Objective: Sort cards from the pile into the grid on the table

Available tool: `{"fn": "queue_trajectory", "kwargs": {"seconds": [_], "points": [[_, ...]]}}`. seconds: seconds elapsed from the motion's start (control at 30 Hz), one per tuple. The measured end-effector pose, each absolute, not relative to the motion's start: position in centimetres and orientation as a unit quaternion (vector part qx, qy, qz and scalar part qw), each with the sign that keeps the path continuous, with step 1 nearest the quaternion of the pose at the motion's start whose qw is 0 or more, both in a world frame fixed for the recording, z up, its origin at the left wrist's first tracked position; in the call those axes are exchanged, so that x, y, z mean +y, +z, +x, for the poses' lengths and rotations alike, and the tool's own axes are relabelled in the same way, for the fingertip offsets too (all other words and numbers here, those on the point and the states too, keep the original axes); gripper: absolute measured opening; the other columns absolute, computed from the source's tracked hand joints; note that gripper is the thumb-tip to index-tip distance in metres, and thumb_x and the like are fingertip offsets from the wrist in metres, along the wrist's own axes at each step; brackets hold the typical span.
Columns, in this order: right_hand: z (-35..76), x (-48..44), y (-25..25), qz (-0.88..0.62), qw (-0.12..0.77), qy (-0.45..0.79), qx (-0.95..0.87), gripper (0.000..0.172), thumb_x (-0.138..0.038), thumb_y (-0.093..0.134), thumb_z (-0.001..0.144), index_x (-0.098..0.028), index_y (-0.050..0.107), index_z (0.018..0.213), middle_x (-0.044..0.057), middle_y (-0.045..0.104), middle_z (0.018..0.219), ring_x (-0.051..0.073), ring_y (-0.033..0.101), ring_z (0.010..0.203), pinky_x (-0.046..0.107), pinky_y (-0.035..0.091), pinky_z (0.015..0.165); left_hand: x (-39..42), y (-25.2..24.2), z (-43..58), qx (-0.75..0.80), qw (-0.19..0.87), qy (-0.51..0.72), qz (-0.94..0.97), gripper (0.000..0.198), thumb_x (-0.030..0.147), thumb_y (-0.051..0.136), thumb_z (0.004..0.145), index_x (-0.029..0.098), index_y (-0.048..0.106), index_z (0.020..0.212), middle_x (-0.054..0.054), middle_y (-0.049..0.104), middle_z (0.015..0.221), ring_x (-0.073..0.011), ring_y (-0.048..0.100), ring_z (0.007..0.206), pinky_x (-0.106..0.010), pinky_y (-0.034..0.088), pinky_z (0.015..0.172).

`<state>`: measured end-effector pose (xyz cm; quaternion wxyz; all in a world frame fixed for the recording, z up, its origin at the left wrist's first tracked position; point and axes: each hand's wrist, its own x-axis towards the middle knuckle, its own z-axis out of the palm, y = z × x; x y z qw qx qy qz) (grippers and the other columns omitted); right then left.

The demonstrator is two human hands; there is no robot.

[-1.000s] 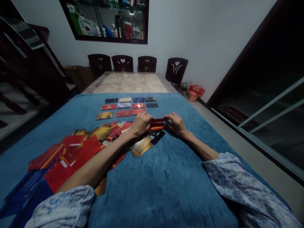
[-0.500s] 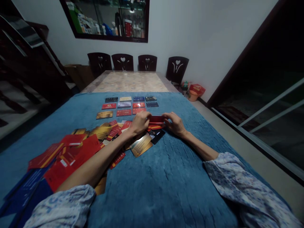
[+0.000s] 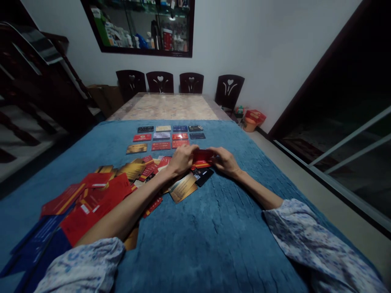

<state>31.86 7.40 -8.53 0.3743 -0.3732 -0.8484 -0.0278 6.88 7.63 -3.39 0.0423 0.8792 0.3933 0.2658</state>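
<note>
Between my two hands a dark red card (image 3: 204,154) is held up on edge, its ends pinched. My left hand (image 3: 182,158) has its fingers closed on the left end; my right hand (image 3: 227,162) grips the right end. Whether it is one card or several together I cannot tell. Just below them lie red and orange cards (image 3: 202,164), a black card (image 3: 204,176) and gold cards (image 3: 183,188). Beyond my hands, rows of cards rest flat, among them a gold card (image 3: 137,148), a red card (image 3: 161,145) and a lilac card (image 3: 161,136).
Left of my hands spreads a loose pile of red card sleeves (image 3: 97,205), gold cards (image 3: 132,170) and blue sleeves (image 3: 39,240), partly under my left forearm. A blue cloth (image 3: 189,244) covers the near table. Dark chairs (image 3: 159,82) stand at the far end.
The held card has tipped, and its lower edge no longer shows as a bright line. My hands have drawn slightly closer together. The whole view has shifted a little.
</note>
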Motion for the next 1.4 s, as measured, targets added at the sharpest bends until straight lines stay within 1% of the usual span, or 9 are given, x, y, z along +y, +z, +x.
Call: {"fn": "queue_trajectory", "kwargs": {"seconds": [0.07, 0.17, 0.27, 0.4, 0.6, 0.77, 1.03, 1.2, 1.4], "points": [[31.9, 7.4, -8.5, -0.367, 0.365, -0.029, -0.855, 0.043, -0.025, 0.055, 0.095, -0.021, 0.057, 0.138, 0.012, 0.070, 0.109, 0.027, 0.063, 0.095, 0.042, 0.053, 0.084, 7.5, -3.3, 7.0, 0.401, 0.039, 0.250, 0.880, 0.042, 0.006, 0.050, 0.085, 0.020, 0.063, 0.123, -0.009, 0.073, 0.107, -0.0256, 0.063, 0.101, -0.040, 0.051, 0.092], [31.8, 7.5, -8.5, -0.366, 0.352, -0.035, -0.860, 0.047, -0.023, 0.055, 0.093, -0.021, 0.055, 0.140, 0.012, 0.067, 0.106, 0.027, 0.061, 0.093, 0.042, 0.053, 0.083, 7.2, -3.3, 7.2, 0.413, 0.037, 0.231, 0.880, 0.044, 0.007, 0.048, 0.087, 0.018, 0.061, 0.127, -0.011, 0.073, 0.110, -0.0267, 0.063, 0.103, -0.041, 0.050, 0.093], [31.7, 7.5, -8.4, -0.368, 0.348, -0.043, -0.861, 0.049, -0.021, 0.055, 0.092, -0.022, 0.053, 0.141, 0.012, 0.063, 0.104, 0.028, 0.059, 0.095, 0.043, 0.054, 0.084, 7.1, -3.3, 7.3, 0.424, 0.029, 0.224, 0.877, 0.044, 0.007, 0.047, 0.088, 0.018, 0.061, 0.128, -0.012, 0.073, 0.113, -0.0281, 0.063, 0.105, -0.043, 0.050, 0.093], [31.8, 7.6, -8.2, -0.361, 0.340, -0.047, -0.867, 0.056, -0.021, 0.056, 0.092, -0.023, 0.047, 0.147, 0.012, 0.059, 0.109, 0.029, 0.055, 0.098, 0.046, 0.054, 0.085, 7.3, -3.3, 7.2, 0.425, 0.033, 0.221, 0.877, 0.046, 0.008, 0.048, 0.086, 0.020, 0.061, 0.128, -0.011, 0.073, 0.113, -0.0284, 0.063, 0.105, -0.044, 0.050, 0.092], [31.9, 7.8, -7.8, -0.342, 0.327, -0.050, -0.880, 0.066, -0.027, 0.058, 0.093, -0.026, 0.038, 0.156, 0.013, 0.056, 0.113, 0.030, 0.053, 0.100, 0.050, 0.052, 0.087, 7.6, -3.2, 7.0, 0.429, 0.047, 0.229, 0.872, 0.047, 0.009, 0.049, 0.085, 0.018, 0.061, 0.130, -0.013, 0.072, 0.122, -0.0305, 0.062, 0.110, -0.048, 0.050, 0.095], [32.0, 8.1, -7.4, -0.339, 0.322, -0.082, -0.880, 0.063, -0.033, 0.058, 0.096, -0.023, 0.039, 0.156, 0.014, 0.057, 0.113, 0.030, 0.052, 0.099, 0.050, 0.052, 0.086, 7.7, -2.9, 6.9, 0.423, 0.055, 0.230, 0.875, 0.047, 0.014, 0.052, 0.087, 0.016, 0.058, 0.134, -0.015, 0.071, 0.125, -0.0316, 0.060, 0.114, -0.049, 0.050, 0.096], [31.3, 9.6, -6.3, -0.346, 0.283, -0.090, -0.890, 0.063, -0.038, 0.057, 0.097, -0.023, 0.039, 0.156, 0.016, 0.058, 0.117, 0.031, 0.053, 0.101, 0.049, 0.052, 0.084, 7.9, -1.7, 6.1, 0.448, 0.045, 0.206, 0.869, 0.061, 0.014, 0.057, 0.082, 0.009, 0.052, 0.143, -0.020, 0.063, 0.138, -0.0351, 0.054, 0.126, -0.051, 0.047, 0.104], [30.1, 11.2, -5.2, -0.350, 0.271, -0.075, -0.894, 0.062, -0.040, 0.058, 0.096, -0.021, 0.042, 0.153, 0.018, 0.058, 0.122, 0.033, 0.052, 0.105, 0.050, 0.050, 0.088, 8.3, -0.8, 5.2, 0.471, 0.035, 0.212, 0.855, 0.059, 0.012, 0.057, 0.082, 0.012, 0.053, 0.141, -0.019, 0.064, 0.137, -0.0345, 0.055, 0.125, -0.049, 0.048, 0.103], [28.5, 12.3, -3.5, -0.363, 0.242, -0.071, -0.897, 0.062, -0.031, 0.061, 0.092, -0.020, 0.045, 0.150, 0.018, 0.055, 0.127, 0.033, 0.049, 0.111, 0.050, 0.048, 0.093, 9.0, -0.2, 4.2, 0.493, 0.010, 0.197, 0.847, 0.058, 0.013, 0.057, 0.084, 0.013, 0.051, 0.142, -0.017, 0.066, 0.133, -0.0339, 0.056, 0.121, -0.049, 0.048, 0.102]]}}
